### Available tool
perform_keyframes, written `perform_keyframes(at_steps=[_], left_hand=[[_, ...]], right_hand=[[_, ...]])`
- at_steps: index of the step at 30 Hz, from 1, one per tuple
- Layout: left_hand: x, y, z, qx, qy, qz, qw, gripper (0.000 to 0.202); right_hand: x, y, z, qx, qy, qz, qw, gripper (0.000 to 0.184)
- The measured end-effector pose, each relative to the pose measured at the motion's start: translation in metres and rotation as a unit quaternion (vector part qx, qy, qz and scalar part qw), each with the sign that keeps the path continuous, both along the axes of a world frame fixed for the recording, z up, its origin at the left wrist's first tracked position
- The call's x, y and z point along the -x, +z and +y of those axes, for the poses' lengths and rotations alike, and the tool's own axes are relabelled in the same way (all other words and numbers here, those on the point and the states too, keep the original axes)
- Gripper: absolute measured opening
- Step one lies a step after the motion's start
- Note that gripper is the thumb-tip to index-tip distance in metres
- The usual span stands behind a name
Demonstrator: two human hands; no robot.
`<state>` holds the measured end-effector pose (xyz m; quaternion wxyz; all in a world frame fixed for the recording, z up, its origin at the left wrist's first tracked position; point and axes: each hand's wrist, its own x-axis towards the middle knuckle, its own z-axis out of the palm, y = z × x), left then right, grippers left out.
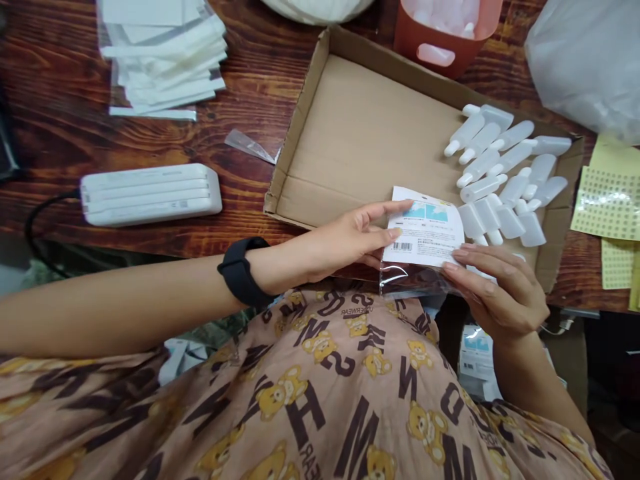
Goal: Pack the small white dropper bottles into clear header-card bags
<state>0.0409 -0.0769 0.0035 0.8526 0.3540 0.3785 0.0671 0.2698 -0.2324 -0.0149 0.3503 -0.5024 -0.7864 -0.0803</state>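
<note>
A white printed card with blue pictures and a barcode is held over the near edge of the cardboard tray. Below the card hangs a clear plastic bag, joined to it or partly slid over it; I cannot tell which. My left hand pinches the card's left side between thumb and fingers. At its lower right corner, my right hand grips the card and bag with bent fingers. Several small translucent bottles with white caps lie in the tray's right part, close beyond my right hand.
A white power strip and a stack of white cards in clear sleeves lie at the left. An orange bin of bottles stands behind the tray. Yellow sticker sheets and a white plastic bag are at the right.
</note>
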Motion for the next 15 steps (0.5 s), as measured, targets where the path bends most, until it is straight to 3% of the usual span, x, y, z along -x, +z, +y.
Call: perform_keyframes(at_steps=[7,11,15], left_hand=[[-0.011,0.012,0.006,-0.009,-0.013,0.066,0.998,0.038],[-0.01,0.018,0.01,-0.027,0.008,0.061,0.998,0.031],[-0.006,0.022,0.009,-0.031,0.007,0.03,0.999,0.039]], right_hand=[[-0.006,-0.001,-0.001,-0.044,-0.048,0.064,0.996,0.043],[-0.016,0.0,-0.006,-0.024,-0.018,0.015,0.999,0.037],[-0.024,-0.001,-0.01,0.024,-0.01,0.085,0.996,0.034]])
